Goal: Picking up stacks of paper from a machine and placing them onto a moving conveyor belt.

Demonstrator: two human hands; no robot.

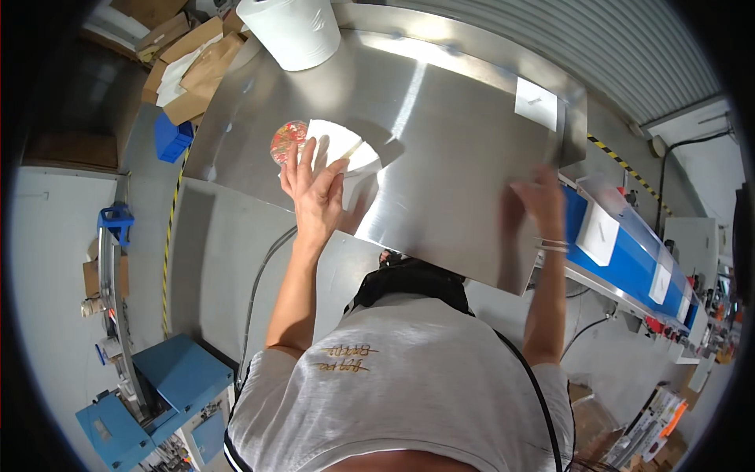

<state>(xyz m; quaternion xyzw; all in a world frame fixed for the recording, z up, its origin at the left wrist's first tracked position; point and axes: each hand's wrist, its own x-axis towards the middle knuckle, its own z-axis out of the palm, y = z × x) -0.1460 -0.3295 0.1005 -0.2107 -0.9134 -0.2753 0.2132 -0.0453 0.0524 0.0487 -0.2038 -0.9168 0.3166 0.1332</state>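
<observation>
A: Which way is the white sheet (340, 149) pointed, and how is its long axis laid?

B: One corner is turned toward the table's far left corner, where the big white paper roll (292, 30) stands. The long axis is seen running slantwise from the near left edge of the steel table (456, 141) toward its middle. How far it runs cannot be told exactly, since part is covered by the hand.

A: How is the sheet described?

B: It is seen as thin, flat and plain white, with a rounded outline on the right side. A shadow is cast on the steel just to its right. A small round pack (288, 140) with a red and green pattern is found touching or just beside its left end.

A: Where is it placed relative to the hands?

B: It is found under and just beyond the left hand (314, 193), near the table's left edge. The fingers are spread open and laid flat on it; nothing is gripped. The right hand (543, 200) is kept well apart, at the table's near right edge, blurred. Its fingers seem rested on the steel, but whether anything is grasped cannot be told. A bracelet is worn on that wrist.

A: And further off?

B: A small white label (536, 103) is seen near the far right corner.
</observation>
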